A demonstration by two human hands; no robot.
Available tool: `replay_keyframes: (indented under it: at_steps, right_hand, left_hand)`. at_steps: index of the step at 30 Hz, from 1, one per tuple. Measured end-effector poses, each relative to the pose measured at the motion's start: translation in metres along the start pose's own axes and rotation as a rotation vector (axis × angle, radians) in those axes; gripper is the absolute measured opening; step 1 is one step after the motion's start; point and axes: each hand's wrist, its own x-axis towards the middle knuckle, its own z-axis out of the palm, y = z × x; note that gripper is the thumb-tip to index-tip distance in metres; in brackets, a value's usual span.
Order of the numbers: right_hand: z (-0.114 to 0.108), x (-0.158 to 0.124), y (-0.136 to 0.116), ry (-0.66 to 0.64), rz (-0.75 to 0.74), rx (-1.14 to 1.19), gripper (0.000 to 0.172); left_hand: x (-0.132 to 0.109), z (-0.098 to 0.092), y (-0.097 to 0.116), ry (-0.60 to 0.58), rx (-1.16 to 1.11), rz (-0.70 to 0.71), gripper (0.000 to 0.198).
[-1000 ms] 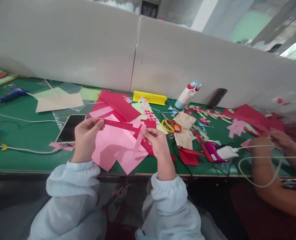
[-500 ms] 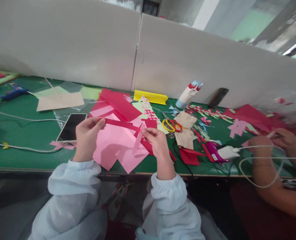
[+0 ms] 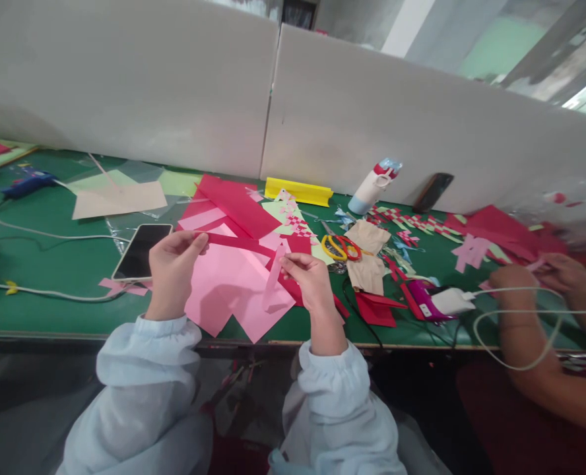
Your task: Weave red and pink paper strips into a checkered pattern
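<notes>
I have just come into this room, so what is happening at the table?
A person's left hand pinches one end of a red paper strip. The right hand pinches a pink strip; whether it also holds the red one is unclear. Both hands are above pink sheets on a green table. Farther right, another person's hand holds a small pink piece.

- Paper sheets (image 3: pixel 208 300) on table (image 3: pixel 50 323), partition (image 3: pixel 174 99) behind.
- Left hand (image 3: pixel 171 267) at sheets' left side, right hand (image 3: pixel 307 277) at their right; strip (image 3: pixel 241 244) between, second strip (image 3: pixel 273 285) just left of right hand.
- Phone (image 3: pixel 142 254) beside left hand; glue gun (image 3: pixel 32 185) farther left, back.
- Scissors (image 3: pixel 343 248) right of sheets; bottle (image 3: pixel 369 191) behind scissors.
- Charger (image 3: pixel 449 302) right of scissors; co-worker's arm (image 3: pixel 517 330) beyond.
</notes>
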Motion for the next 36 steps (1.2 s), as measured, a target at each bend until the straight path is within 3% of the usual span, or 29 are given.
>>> replay_keyframes:
  at_steps: [11, 20, 26, 32, 36]
  right_hand:
    - [0.000, 0.005, 0.007, 0.074, -0.012, -0.062, 0.025]
    - [-0.002, 0.010, 0.012, 0.049, 0.042, 0.019, 0.027]
    - [-0.001, 0.010, 0.011, 0.016, 0.116, 0.114, 0.031]
    - [0.002, 0.006, 0.003, 0.019, 0.158, 0.167, 0.034]
    - [0.002, 0.005, 0.002, 0.015, 0.155, 0.158, 0.034]
  left_hand:
    - [-0.002, 0.001, 0.005, -0.123, -0.165, -0.151, 0.018]
    - [-0.003, -0.001, 0.009, -0.217, -0.260, -0.308, 0.025]
    - [-0.003, 0.001, 0.009, -0.174, -0.232, -0.262, 0.024]
    - [-0.001, 0.000, 0.002, -0.032, -0.082, -0.065, 0.019]
    - [-0.002, 0.000, 0.000, -0.003, 0.022, 0.018, 0.018]
